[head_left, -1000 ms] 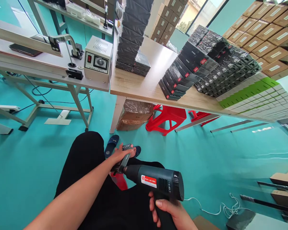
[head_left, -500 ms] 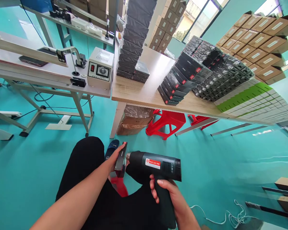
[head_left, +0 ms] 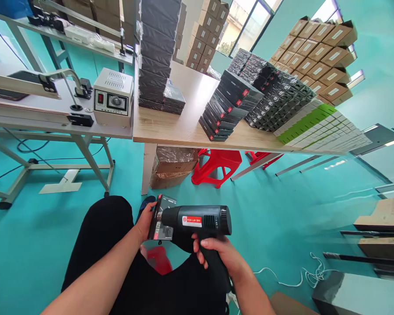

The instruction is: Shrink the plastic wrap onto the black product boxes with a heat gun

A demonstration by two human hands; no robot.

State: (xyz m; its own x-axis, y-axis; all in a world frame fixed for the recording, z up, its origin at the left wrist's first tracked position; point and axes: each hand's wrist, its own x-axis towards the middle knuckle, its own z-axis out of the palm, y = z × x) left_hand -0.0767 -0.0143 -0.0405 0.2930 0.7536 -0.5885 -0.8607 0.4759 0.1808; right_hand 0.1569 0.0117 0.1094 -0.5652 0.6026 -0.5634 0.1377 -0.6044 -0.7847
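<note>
My left hand (head_left: 146, 220) grips a flat black box (head_left: 166, 232) by its left edge, above my knees. One broad printed face of the box shows, with small red marks at its corners. In my right hand (head_left: 213, 250) is a dark heat gun (head_left: 197, 218) with a red and white label, my fingers wrapped round its handle. Its nozzle points left and overlaps the box face in view; whether it touches cannot be told.
A wooden table (head_left: 190, 131) ahead bears stacked black boxes (head_left: 228, 103) and tall black piles (head_left: 157, 52). To the left stands a sealing machine with a control box (head_left: 113, 96). A red stool (head_left: 218, 166) and a carton (head_left: 175, 164) are under the table. A white cord (head_left: 289, 285) lies on the floor.
The black box has turned in my left hand, from its narrow side showing to its broad face showing. The whole scene has shifted left in view; the heat gun stays aimed at the box.
</note>
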